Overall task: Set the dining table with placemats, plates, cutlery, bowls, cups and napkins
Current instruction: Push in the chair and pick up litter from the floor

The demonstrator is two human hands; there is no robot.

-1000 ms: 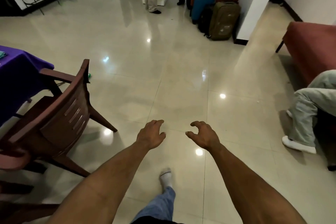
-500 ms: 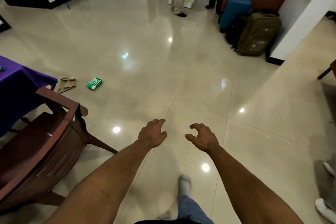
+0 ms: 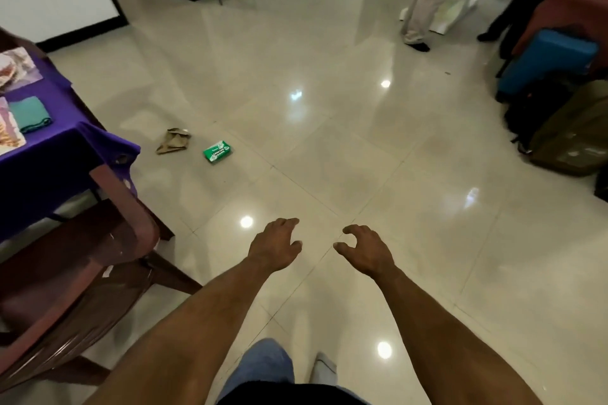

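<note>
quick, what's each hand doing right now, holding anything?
Left hand: open, fingers loosely curled, holding nothing, out over the floor.
Right hand: open, fingers loosely curled, holding nothing, out over the floor.

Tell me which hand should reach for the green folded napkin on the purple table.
Left, probably. The green napkin lies on the purple table at the far left; the left hand is nearer, empty, loosely curled. The right hand would cross over.
</note>
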